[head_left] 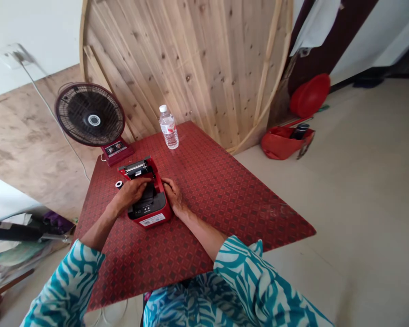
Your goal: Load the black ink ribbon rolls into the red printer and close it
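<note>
A red and black printer [152, 218], seemingly for labels or receipts, sits on the table with its lid [137, 168] raised, showing a roller on the lid's inside. My left hand [132, 191] reaches over its left edge into the bay, fingers bent and together. Whatever those fingertips hold or touch is hidden. Against the printer's right wall lies my right hand [173, 196], its fingers curled at the top edge and steadying the side. Just left of the printer, beyond my left wrist, is a small roll [119, 184] with a white end and dark centre.
The table [231, 204] has a red patterned cover. A water bottle [169, 128] stands behind the printer, and a fan [93, 120] at the back left corner. A round wooden board [191, 68] leans behind. On the floor at right are a red bag [277, 143] and red basin [310, 96].
</note>
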Motion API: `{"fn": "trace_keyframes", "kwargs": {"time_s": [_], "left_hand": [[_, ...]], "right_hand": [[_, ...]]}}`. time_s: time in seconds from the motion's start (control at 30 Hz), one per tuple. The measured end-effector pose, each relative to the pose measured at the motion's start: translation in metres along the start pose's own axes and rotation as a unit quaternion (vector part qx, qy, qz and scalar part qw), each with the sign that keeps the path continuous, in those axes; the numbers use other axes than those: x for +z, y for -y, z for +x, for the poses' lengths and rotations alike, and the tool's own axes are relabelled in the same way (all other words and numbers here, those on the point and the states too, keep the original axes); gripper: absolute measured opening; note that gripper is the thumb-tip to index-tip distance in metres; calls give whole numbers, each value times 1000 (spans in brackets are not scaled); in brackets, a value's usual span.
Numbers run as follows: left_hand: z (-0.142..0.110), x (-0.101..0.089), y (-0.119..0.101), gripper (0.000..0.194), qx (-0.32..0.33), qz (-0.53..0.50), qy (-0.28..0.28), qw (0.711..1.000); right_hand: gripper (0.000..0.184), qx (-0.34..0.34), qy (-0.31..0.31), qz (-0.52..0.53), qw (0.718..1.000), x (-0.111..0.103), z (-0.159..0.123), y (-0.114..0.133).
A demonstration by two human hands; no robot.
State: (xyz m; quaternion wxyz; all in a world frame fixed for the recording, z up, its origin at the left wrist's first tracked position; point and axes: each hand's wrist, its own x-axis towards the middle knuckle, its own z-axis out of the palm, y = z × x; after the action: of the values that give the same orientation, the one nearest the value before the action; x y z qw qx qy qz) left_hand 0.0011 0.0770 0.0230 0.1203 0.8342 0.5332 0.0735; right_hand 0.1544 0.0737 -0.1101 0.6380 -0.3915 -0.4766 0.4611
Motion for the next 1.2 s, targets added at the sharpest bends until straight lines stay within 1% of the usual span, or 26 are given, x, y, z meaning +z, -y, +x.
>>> {"fn": "trace_keyframes", "kwargs": {"time_s": [0.03,0.13,0.3,0.4,0.53,0.6,0.7,0.77,0.8,0.87,0.9,0.93,0.97,1.03,1.07,1.1,1.13,1.2], "left_hand": [[6,0,-2,40,1,19,18,1000],[15,-3,-6,38,4,42,48,998],[18,-6,-6,25,14,68,116,991],[18,-4,-7,28,5,82,129,988],[20,1,-10,29,-17,89,123,988],[19,-1,-13,32,-27,83,109,990],[7,-11,-19,37,-40,66,74,994],[-9,-23,-21,38,-31,14,34,999],[-18,-30,-20,38,-24,-28,8,999],[-37,-44,-11,37,-25,-142,-53,988],[-46,-50,-2,38,-42,-204,-84,974],[-54,-56,9,38,-67,-265,-121,954],[-61,-61,23,37,-94,-313,-173,929],[-69,-67,53,35,-132,-363,-277,880],[-71,-68,69,36,-151,-375,-313,859],[-71,-67,84,37,-177,-386,-320,847],[-70,-63,97,39,-199,-394,-305,844],[-65,-52,117,45,-226,-398,-264,849]], "right_hand": [[31,-2,2,-1,1000,0,0,0],[31,-7,6,-5,1000,0,1,0],[30,-6,-5,-8,1000,0,2,0],[29,-1,1,-7,1000,0,2,1],[30,-1,8,-10,1000,-1,2,1],[31,-3,10,-13,1000,-1,2,2],[31,-6,11,-11,1000,-2,2,3],[32,-6,12,-11,1000,-2,1,4],[32,-3,14,-11,1000,-2,1,4],[32,6,15,-9,1000,-3,0,4],[32,12,14,-6,1000,-3,0,4],[32,16,14,-2,1000,-2,0,3],[32,19,12,1,1000,-2,0,2],[32,19,8,6,1000,-2,0,-1],[32,18,5,7,1000,-2,0,-2],[32,17,1,7,1000,-2,0,-3],[32,17,-1,7,1000,-2,0,-3],[32,21,-1,2,1000,-3,1,-4]]}}
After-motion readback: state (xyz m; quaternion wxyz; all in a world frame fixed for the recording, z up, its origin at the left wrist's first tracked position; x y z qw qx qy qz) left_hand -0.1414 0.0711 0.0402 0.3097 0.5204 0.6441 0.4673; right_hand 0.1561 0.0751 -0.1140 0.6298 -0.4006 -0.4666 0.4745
